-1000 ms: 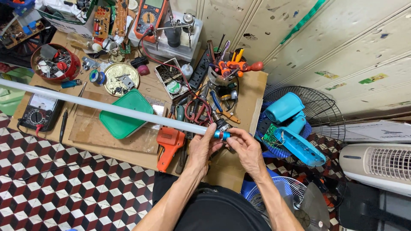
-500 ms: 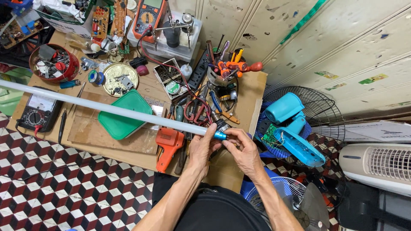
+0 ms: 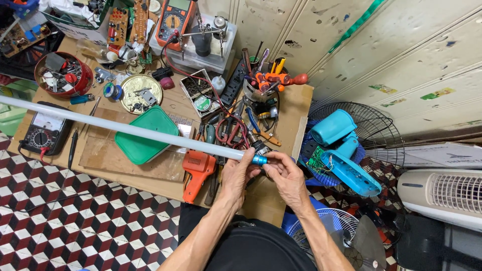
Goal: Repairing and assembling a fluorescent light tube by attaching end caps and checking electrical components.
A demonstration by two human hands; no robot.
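A long white tube lamp (image 3: pixel 125 129) lies slantwise over the cluttered bench (image 3: pixel 165 173), its long axis running from the far left edge of the view down and rightward to its blue end cap (image 3: pixel 259 159), which sits just right of the orange soldering gun (image 3: pixel 197 168). The left hand (image 3: pixel 238 173) is closed around the tube right at the cap, its grip holding the lamp's end from below. The right hand (image 3: pixel 284 175) meets the cap from the opposite side, fingertips pinched narrowly at the very tip; whether they hold a small part there cannot be told. Both hands are at the cap, so the whole length of the tube stretches away leftward from them, passing above the green lid (image 3: pixel 145 134) and beyond the soldering gun toward the black multimeter (image 3: pixel 44 132). Past the cap, further from the soldering gun, pliers and screwdrivers (image 3: pixel 266 80) crowd the bench.
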